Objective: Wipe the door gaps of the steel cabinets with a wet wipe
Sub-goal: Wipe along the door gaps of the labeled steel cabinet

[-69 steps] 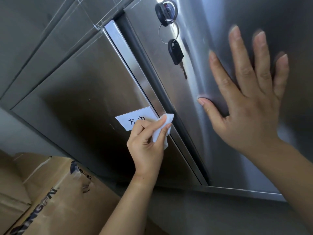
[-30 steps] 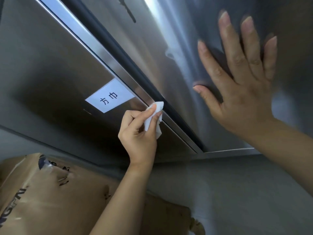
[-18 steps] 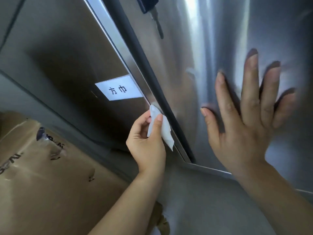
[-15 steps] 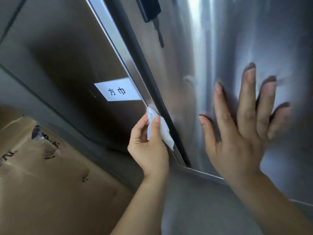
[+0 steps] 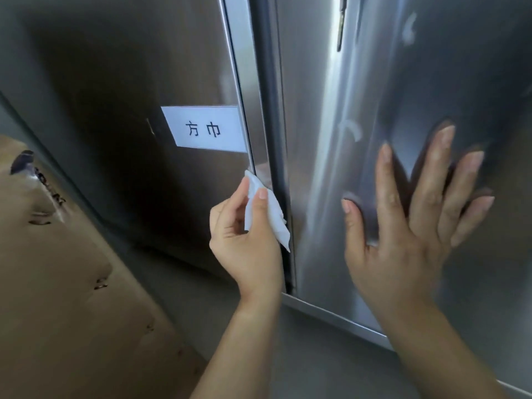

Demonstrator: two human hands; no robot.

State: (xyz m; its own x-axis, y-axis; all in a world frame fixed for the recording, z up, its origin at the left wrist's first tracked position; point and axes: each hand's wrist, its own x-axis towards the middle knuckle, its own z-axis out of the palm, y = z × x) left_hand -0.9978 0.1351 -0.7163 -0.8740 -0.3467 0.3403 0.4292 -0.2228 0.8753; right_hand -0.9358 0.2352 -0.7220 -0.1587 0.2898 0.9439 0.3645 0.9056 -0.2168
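Observation:
A dark door gap (image 5: 273, 116) runs vertically between the left steel cabinet door (image 5: 121, 90) and the right steel cabinet door (image 5: 359, 90). My left hand (image 5: 244, 243) pinches a folded white wet wipe (image 5: 269, 211) between thumb and fingers. The wipe lies against the lower part of the gap, near the doors' bottom edge. My right hand (image 5: 414, 226) is spread flat on the right door with straight fingers, to the right of the gap.
A white paper label (image 5: 205, 129) with two black characters is stuck on the left door beside the gap. A brown cardboard box (image 5: 63, 298) stands at the lower left. Grey floor (image 5: 322, 364) lies below the doors.
My left hand has slid the wipe down the gap, from beside the label to below it. The view has swung so the gap looks upright. My right hand stays flat on the right door.

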